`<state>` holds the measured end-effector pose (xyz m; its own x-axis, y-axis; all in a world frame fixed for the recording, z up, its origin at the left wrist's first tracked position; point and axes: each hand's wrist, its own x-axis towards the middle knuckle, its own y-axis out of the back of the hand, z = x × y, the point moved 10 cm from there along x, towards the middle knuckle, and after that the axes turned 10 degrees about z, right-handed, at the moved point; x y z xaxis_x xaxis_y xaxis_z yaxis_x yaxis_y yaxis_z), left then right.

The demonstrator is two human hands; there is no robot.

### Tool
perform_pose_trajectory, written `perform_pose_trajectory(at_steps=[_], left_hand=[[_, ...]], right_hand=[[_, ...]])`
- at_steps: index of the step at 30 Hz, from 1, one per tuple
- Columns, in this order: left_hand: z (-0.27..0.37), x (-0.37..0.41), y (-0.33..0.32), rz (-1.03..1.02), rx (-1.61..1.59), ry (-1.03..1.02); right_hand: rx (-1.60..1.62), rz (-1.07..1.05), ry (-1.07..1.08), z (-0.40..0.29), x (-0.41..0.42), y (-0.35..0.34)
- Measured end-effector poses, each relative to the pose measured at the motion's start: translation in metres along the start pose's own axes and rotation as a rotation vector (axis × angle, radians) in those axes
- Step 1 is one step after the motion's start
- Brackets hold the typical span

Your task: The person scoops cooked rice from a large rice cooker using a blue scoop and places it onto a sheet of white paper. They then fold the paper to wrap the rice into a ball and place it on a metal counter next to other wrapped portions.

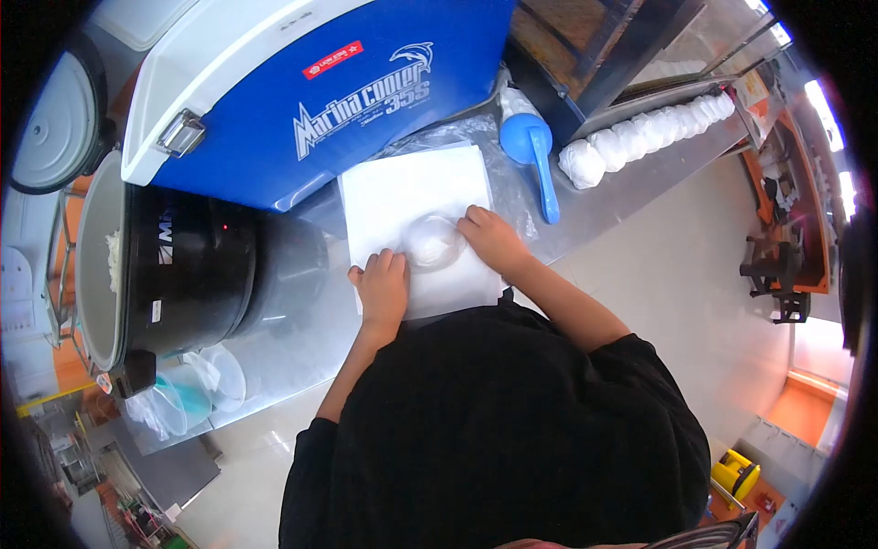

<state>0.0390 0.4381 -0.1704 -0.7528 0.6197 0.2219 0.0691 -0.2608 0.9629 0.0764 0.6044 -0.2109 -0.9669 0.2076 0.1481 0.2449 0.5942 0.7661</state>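
A stack of white paper sheets (411,182) lies before me on the metal counter. On it sits a round, see-through plastic thing (432,241), perhaps a bowl or a wrapped lump; the glare hides which. My left hand (383,288) rests at the paper's left side with curled fingers, close to the round thing's lower left. At its upper right edge, my right hand (495,237) has bent fingertips touching or nearly touching the rim. Whether either hand pinches paper or plastic is hidden by the fingers.
A blue scoop (531,147) lies beyond my right hand, near a row of white wrapped balls (634,136). A blue Marina Cooler box (329,96) stands behind the paper. At left is a black rice pot (188,267) holding white rice (113,261), with clear plastic containers (182,398) below.
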Motion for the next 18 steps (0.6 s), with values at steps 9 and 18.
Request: perform_pose_trajectory(at_steps=[9,18], left_hand=[[0.006,-0.021,-0.021,-0.070,-0.143,0.097],[0.022,0.017,0.016,-0.084,-1.884,0.732]], right_hand=[[0.023,0.213,0.224,-0.043,0.002,0.015],[0.521,0.445,0.183,-0.081,0.010,0.099]])
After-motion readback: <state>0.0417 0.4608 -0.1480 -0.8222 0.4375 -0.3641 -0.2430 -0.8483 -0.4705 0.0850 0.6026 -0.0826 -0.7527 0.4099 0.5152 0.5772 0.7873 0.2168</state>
